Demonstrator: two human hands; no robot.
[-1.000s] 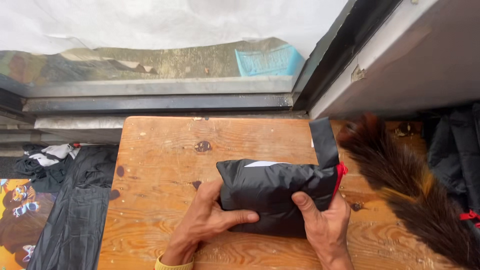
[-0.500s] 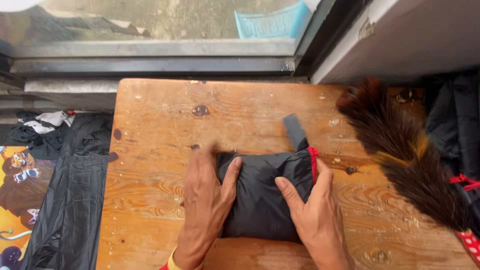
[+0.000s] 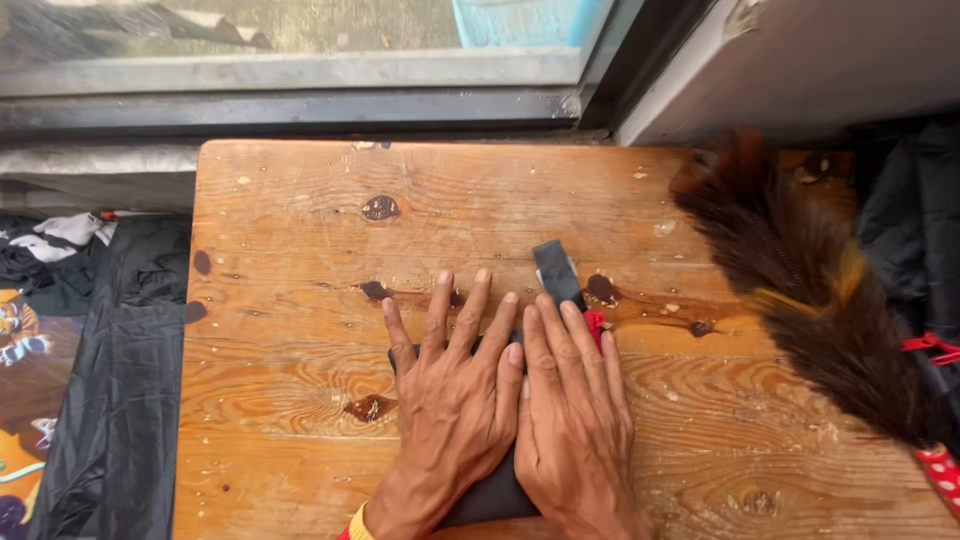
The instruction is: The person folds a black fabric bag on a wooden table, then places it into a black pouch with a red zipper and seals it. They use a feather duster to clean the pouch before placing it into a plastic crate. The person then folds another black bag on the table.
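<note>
A folded black cloth item [image 3: 490,495] with a black strap [image 3: 558,272] and a red trim lies on the wooden table [image 3: 300,300]. My left hand [image 3: 455,400] lies flat on top of it, fingers spread and pointing away from me. My right hand [image 3: 575,420] presses flat beside it, side by side with the left, covering the right half of the bundle. Most of the black item is hidden under both palms; only its near edge, a left corner and the strap show.
A brown and black feather duster [image 3: 810,290] lies along the table's right side, with a red dotted handle [image 3: 940,475] at the near end. Black cloth and printed fabric [image 3: 110,380] hang left of the table. A window frame [image 3: 300,90] runs behind.
Both hands moved from the bundle's sides onto its top and now press it flat, close together. The bundle looks smaller and more compact than a second ago.
</note>
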